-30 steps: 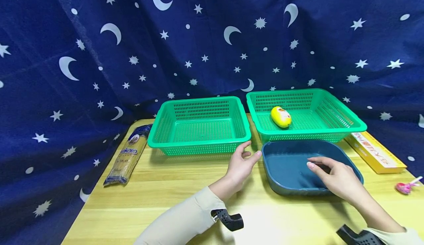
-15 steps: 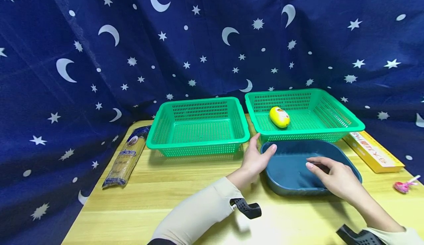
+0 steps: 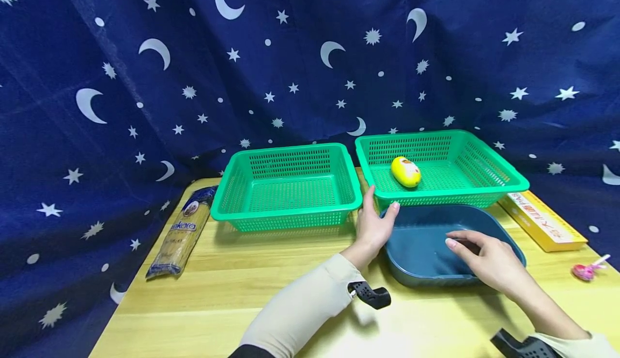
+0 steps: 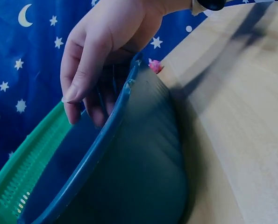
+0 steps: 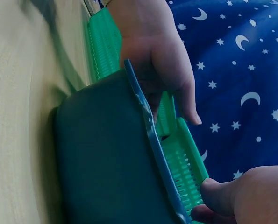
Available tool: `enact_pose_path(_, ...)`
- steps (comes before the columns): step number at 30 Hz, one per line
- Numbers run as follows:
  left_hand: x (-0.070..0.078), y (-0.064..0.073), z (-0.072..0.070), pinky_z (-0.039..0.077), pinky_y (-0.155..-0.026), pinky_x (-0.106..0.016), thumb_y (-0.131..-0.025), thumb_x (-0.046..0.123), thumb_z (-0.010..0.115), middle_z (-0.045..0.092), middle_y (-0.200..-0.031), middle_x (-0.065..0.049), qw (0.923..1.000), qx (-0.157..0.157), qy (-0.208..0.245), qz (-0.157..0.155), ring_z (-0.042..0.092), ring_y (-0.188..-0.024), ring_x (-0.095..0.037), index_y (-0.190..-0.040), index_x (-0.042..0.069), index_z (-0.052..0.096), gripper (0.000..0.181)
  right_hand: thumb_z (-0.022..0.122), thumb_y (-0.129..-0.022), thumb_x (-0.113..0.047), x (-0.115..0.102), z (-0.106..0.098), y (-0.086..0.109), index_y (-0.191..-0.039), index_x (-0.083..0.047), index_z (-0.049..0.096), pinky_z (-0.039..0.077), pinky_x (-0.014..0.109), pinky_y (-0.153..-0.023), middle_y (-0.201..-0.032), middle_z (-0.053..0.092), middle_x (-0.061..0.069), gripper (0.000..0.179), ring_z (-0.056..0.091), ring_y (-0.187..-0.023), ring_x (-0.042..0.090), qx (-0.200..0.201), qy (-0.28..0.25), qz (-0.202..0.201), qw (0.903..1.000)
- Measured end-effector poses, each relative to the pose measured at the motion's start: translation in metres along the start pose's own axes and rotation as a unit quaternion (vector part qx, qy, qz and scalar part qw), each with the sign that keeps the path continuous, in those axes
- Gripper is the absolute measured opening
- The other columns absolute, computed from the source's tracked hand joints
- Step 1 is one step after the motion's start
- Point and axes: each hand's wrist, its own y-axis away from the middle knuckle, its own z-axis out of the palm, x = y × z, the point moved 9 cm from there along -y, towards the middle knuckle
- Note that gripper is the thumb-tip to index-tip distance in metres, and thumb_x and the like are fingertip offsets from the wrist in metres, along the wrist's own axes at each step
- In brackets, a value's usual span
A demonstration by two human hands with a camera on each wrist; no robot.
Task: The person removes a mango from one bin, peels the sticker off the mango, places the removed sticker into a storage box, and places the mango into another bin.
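Note:
Over the blue basin [image 3: 421,264] hovers my right hand [image 3: 491,258], its fingers loosely bent with nothing visible between them. The left wrist view also shows this right hand [image 4: 108,51] hanging above the basin's rim [image 4: 96,144]. My left hand [image 3: 373,231] is by the basin's left end, with thumb and forefinger spread; whether it touches the rim is unclear. A green basket [image 3: 286,215] stands to its left. Behind the basin is a second green basket [image 3: 448,191], with a yellow mango-like object [image 3: 406,172] lying inside.
On the far left lies a pack of spaghetti [image 3: 181,231]. To the right, an orange-and-white box [image 3: 542,220] lies beside the second basket, and a pink lollipop [image 3: 583,272] is near the right edge of the wooden table [image 3: 194,309]. A starry blue curtain [image 3: 290,51] hangs behind.
My left hand has moved right, from the front corner of the left basket to the basin's left end. The right hand stays over the basin. The head view has shifted slightly.

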Motion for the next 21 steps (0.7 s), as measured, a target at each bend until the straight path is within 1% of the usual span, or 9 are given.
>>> enact_pose_path(4, 0.000, -0.003, 0.001, 0.040, -0.110, -0.050, -0.095, 0.039, 0.063, 0.054, -0.144, -0.012, 0.9999, 0.008, 0.011, 0.003, 0.050, -0.132, -0.031, -0.151, 0.029, 0.035, 0.063, 0.060, -0.097, -0.040, 0.000, -0.001, -0.002, -0.120, -0.012, 0.069, 0.044, 0.024, -0.062, -0.107, 0.074, 0.011, 0.037, 0.049, -0.078, -0.014, -0.003, -0.005, 0.001, 1.0000)
enact_pose_path(9, -0.001, -0.007, 0.004, 0.039, -0.110, -0.051, -0.095, 0.041, 0.061, 0.053, -0.146, -0.011, 0.9998, 0.009, 0.017, -0.001, 0.049, -0.133, -0.032, -0.151, 0.033, 0.034, 0.062, 0.057, -0.099, -0.039, 0.002, -0.005, -0.011, -0.123, -0.009, 0.067, 0.044, 0.022, -0.063, -0.108, 0.072, 0.013, 0.040, 0.049, -0.077, -0.013, -0.011, -0.021, -0.001, 0.9997)
enact_pose_path(13, -0.002, -0.011, 0.005, 0.039, -0.110, -0.051, -0.095, 0.043, 0.061, 0.052, -0.147, -0.009, 0.9997, 0.012, 0.019, -0.003, 0.050, -0.133, -0.032, -0.150, 0.036, 0.034, 0.062, 0.054, -0.101, -0.040, 0.005, -0.007, -0.019, -0.128, -0.006, 0.063, 0.048, 0.021, -0.065, -0.109, 0.071, 0.016, 0.045, 0.054, -0.079, -0.012, -0.033, -0.048, 0.012, 0.9982)
enact_pose_path(16, -0.002, -0.013, 0.005, 0.040, -0.110, -0.050, -0.094, 0.043, 0.062, 0.053, -0.147, -0.006, 0.9997, 0.018, 0.017, -0.002, 0.052, -0.132, -0.031, -0.150, 0.036, 0.035, 0.062, 0.054, -0.101, -0.039, 0.006, -0.009, -0.024, -0.129, -0.003, 0.062, 0.050, 0.021, -0.065, -0.107, 0.072, 0.017, 0.047, 0.061, -0.079, -0.005, -0.044, -0.059, 0.015, 0.9972)
enact_pose_path(19, -0.002, -0.016, 0.004, 0.041, -0.109, -0.048, -0.094, 0.043, 0.063, 0.053, -0.147, -0.004, 0.9997, 0.023, 0.010, -0.001, 0.053, -0.131, -0.030, -0.150, 0.036, 0.035, 0.063, 0.055, -0.101, -0.037, 0.004, -0.014, -0.028, -0.127, -0.001, 0.062, 0.051, 0.020, -0.066, -0.106, 0.073, 0.017, 0.045, 0.065, -0.078, -0.003, -0.041, -0.060, 0.006, 0.9973)
enact_pose_path(21, -0.002, -0.016, 0.003, 0.042, -0.108, -0.048, -0.093, 0.043, 0.063, 0.054, -0.146, -0.004, 0.9997, 0.026, 0.006, 0.001, 0.054, -0.129, -0.031, -0.150, 0.036, 0.035, 0.063, 0.055, -0.101, -0.036, 0.003, -0.018, -0.032, -0.126, 0.000, 0.063, 0.050, 0.019, -0.066, -0.105, 0.073, 0.016, 0.044, 0.065, -0.078, -0.004, -0.041, -0.058, 0.001, 0.9975)
